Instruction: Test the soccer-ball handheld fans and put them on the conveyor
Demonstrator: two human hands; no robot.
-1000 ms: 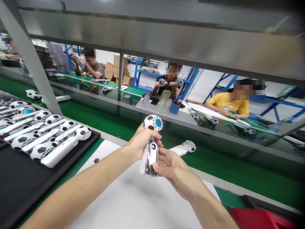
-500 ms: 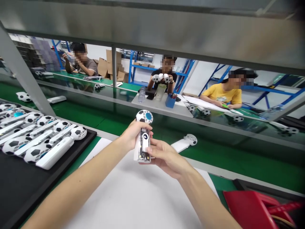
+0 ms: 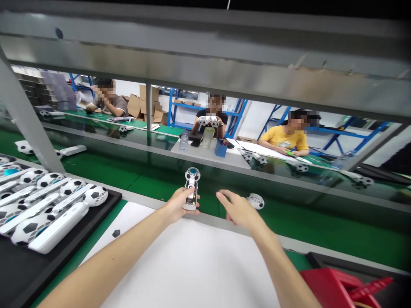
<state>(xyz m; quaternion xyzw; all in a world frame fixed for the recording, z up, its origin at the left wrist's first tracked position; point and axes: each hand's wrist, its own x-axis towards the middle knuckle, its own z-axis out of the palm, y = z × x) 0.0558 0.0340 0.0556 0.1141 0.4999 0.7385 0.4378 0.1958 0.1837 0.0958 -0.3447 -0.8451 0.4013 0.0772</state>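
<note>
My left hand [image 3: 177, 203] is closed around the handle of a handheld fan [image 3: 192, 202], held upright over the far edge of the white sheet. Its round head carries a soccer-ball pattern with a blue centre, and circuitry shows through the clear front of the handle. My left thumb lies across the front. My right hand [image 3: 236, 208] is off to the right of the fan, holding nothing, with its fingers apart. Just beyond the right hand, another soccer-ball fan [image 3: 256, 201] lies on the green belt, its handle hidden behind that hand.
A black tray [image 3: 64, 256] on the left holds several soccer-ball fans. White paper [image 3: 192, 265] covers the worktop, with a black pentagon piece [image 3: 116, 233] on it. A red holder [image 3: 327, 286] stands front right. Three people sit across the belt; a metal beam [image 3: 192, 55] spans above.
My right hand has let go of the fan and moved right, its fingers now apart. My left hand still holds the fan, now farther away. The view has tilted up slightly.
</note>
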